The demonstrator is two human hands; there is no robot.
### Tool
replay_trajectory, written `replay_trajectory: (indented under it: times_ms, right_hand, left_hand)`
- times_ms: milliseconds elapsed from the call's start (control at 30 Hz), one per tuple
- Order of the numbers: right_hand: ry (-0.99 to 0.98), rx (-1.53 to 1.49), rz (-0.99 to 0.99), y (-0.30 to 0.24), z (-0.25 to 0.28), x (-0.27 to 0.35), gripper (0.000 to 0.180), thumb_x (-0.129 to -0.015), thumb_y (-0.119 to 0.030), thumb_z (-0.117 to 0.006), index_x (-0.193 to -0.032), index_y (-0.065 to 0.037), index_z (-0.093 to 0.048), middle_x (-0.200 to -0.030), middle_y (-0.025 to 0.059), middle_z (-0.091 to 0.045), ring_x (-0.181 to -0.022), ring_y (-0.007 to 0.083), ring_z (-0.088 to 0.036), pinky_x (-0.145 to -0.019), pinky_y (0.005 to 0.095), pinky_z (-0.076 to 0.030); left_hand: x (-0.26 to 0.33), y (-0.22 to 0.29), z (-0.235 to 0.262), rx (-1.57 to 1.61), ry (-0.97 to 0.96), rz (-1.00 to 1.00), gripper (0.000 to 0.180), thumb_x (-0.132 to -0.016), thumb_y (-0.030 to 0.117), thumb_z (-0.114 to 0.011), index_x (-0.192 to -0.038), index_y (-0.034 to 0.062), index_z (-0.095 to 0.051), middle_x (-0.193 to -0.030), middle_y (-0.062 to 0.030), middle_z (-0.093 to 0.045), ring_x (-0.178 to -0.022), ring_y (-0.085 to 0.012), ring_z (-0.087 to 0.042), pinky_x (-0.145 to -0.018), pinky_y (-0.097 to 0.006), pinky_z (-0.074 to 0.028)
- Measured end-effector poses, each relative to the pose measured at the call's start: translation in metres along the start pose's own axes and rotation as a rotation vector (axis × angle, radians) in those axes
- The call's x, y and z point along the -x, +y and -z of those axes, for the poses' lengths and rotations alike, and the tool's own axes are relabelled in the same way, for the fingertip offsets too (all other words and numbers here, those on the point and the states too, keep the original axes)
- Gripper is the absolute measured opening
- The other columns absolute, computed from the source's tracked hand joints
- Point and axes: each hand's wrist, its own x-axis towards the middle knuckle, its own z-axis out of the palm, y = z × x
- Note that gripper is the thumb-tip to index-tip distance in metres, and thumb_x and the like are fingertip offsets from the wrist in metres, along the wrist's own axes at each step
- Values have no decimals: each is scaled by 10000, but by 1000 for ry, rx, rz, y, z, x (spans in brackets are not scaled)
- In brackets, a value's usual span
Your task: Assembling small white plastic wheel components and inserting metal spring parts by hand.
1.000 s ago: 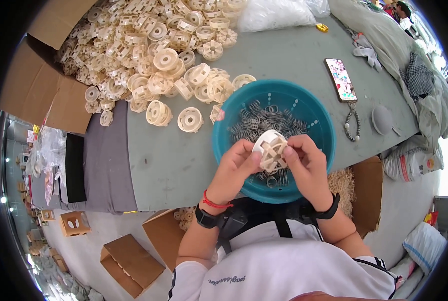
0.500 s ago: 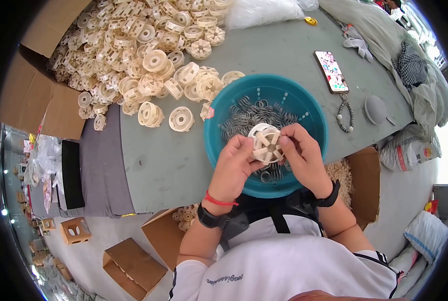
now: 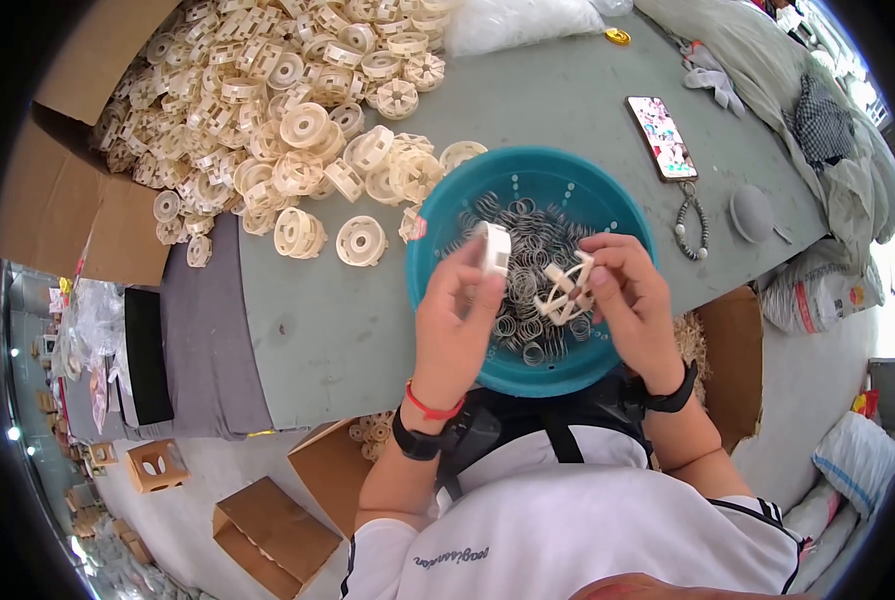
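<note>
My left hand [image 3: 449, 325] is closed on a round white plastic ring [image 3: 496, 248], held on edge between thumb and fingers. In my right hand [image 3: 635, 305] is a cream spoked plastic wheel piece [image 3: 565, 290], tilted and pinched near its rim. The two pieces are apart from each other. Both hands are over a teal plastic basin [image 3: 432, 190], which holds many loose metal coil springs [image 3: 539, 258]. Left of the basin, round cream plastic wheels [image 3: 361, 241] lie on the table.
A large heap of cream wheels [image 3: 257, 110] covers the far left of the grey-green table [image 3: 317, 340]. To the right lie a phone [image 3: 661, 138] with a beaded strap, a grey rounded object [image 3: 751, 214] and a glove [image 3: 711, 82]. Cardboard boxes [image 3: 275, 538] stand below the table.
The pieces were together between both hands; now they are separated. My left hand has drawn the white ring left and up, and my right hand holds the spoked piece to the right.
</note>
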Motion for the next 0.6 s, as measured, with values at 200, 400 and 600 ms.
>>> replay_trajectory:
  times_ms: [200, 400, 600]
  right_hand:
    - [264, 335, 106, 5, 47, 6, 159, -928, -103, -538, -1042, -10, -598, -873, 26, -613, -781, 71, -556, -667, 225, -449]
    - [433, 851, -103, 14, 158, 44, 189, -910, -110, -566, -1058, 1, -602, -829, 37, -621, -717, 84, -553, -658, 224, -445]
    - [313, 1258, -214, 47, 202, 66, 283, -901, -128, -566, -1157, -6, -565, -1010, 137, -635, -867, 208, -612, -773, 323, -480]
  left_hand:
    - [7, 12, 29, -525, -6, -274, 79, -856, 75, -605, -888, 15, -564, -1254, -231, -515, -1109, -312, -534, -940, -391, -397]
    - [110, 37, 146, -202, -10, 207, 88, -888, 89, -515, -889, 2, -529, -1195, -189, -562, -1050, -233, -546, -912, -346, -409]
    - [186, 37, 182, -1190, -306, 838, 277, -889, 194, -578, -1076, -8, -549, -1094, -190, -602, -1005, -315, -593, -845, -361, -465]
